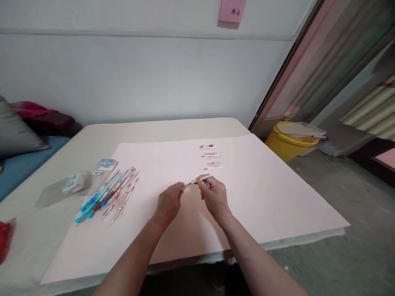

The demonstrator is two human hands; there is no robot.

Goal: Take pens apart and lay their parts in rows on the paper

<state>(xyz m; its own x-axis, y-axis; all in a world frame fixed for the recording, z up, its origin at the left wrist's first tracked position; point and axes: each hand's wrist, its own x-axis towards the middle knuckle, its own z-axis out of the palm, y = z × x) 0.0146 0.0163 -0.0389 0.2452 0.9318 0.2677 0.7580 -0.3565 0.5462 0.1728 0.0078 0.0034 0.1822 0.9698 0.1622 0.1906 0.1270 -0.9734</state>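
My right hand pinches a slim white pen refill, its dark tip pointing left. Facing it, my left hand has thumb and forefinger pressed together around a small pale piece that I cannot make out, close to the refill's tip. Beyond my hands, a short column of pen parts lies on the pink sheet: a brown piece, a white refill with a dark tip and small clear pieces with printing. Off to the left lies a heap of pens in bright blue, brown and clear printed barrels.
Left of the pens are a clear plastic bag with a white block and a blue-and-white packet. Something red sits at the left edge. A yellow bucket stands on the floor beyond the table's right side.
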